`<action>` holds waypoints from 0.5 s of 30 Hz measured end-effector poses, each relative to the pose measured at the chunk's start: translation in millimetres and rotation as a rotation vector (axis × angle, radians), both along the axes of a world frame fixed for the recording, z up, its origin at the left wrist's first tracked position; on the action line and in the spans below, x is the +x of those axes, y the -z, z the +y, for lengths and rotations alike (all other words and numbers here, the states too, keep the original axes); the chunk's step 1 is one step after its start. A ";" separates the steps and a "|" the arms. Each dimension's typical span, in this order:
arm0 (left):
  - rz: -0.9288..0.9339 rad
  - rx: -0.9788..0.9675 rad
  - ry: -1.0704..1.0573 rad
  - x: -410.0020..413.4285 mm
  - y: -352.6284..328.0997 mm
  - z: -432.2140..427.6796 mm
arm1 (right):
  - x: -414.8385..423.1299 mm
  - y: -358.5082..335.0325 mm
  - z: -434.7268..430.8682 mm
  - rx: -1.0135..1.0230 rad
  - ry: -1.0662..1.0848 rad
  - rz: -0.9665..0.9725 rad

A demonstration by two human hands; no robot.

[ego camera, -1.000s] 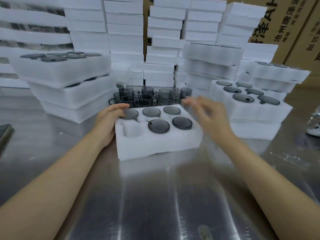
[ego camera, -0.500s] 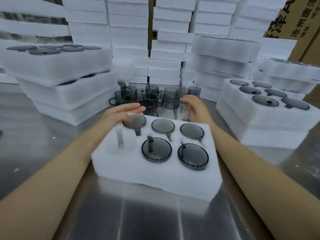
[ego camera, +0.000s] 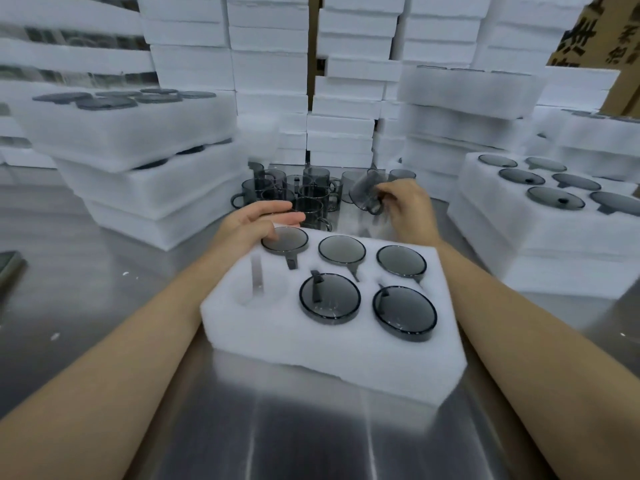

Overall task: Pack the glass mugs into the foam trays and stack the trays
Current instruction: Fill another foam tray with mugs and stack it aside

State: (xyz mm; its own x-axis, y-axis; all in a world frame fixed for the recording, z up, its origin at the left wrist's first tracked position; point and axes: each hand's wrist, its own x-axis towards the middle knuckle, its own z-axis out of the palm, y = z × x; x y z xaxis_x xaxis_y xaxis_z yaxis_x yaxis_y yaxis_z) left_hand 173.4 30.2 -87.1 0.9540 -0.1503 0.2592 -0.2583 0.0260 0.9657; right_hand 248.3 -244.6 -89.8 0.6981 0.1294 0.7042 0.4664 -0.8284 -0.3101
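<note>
A white foam tray [ego camera: 332, 355] lies in front of me on the steel table. Several grey glass mugs sit bottom-up in its holes; the near-left hole [ego camera: 258, 294] holds nothing. My left hand [ego camera: 258, 221] rests with straight fingers on the tray's far-left corner, touching the far-left mug [ego camera: 284, 240]. Behind the tray my right hand [ego camera: 403, 206] grips a tilted grey mug [ego camera: 363, 195] lifted off the table. A cluster of loose mugs [ego camera: 294, 192] stands just beyond the tray.
Filled foam trays are stacked at the left [ego camera: 138, 157] and at the right [ego camera: 554, 230]. Tall piles of white foam [ego camera: 270, 64] wall off the back, with cardboard boxes [ego camera: 588, 39] at top right. A dark object [ego camera: 10, 268] lies at the table's left edge.
The tray has come nearer to me. My right hand has taken a mug from the cluster and tipped it; my left hand stays on the tray's far-left corner.
</note>
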 end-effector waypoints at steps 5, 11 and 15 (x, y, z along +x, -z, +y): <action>-0.036 -0.002 -0.145 -11.8 -5.9 -3.9 | -43.2 -1.2 -11.5 0.331 0.006 -0.047; -0.058 -0.024 -0.341 -27.4 -6.3 -10.6 | -89.8 -2.0 -23.2 0.585 0.032 0.031; -0.116 -0.068 -0.482 -33.8 -3.9 -23.5 | -112.3 -23.4 -17.8 0.722 0.007 -0.095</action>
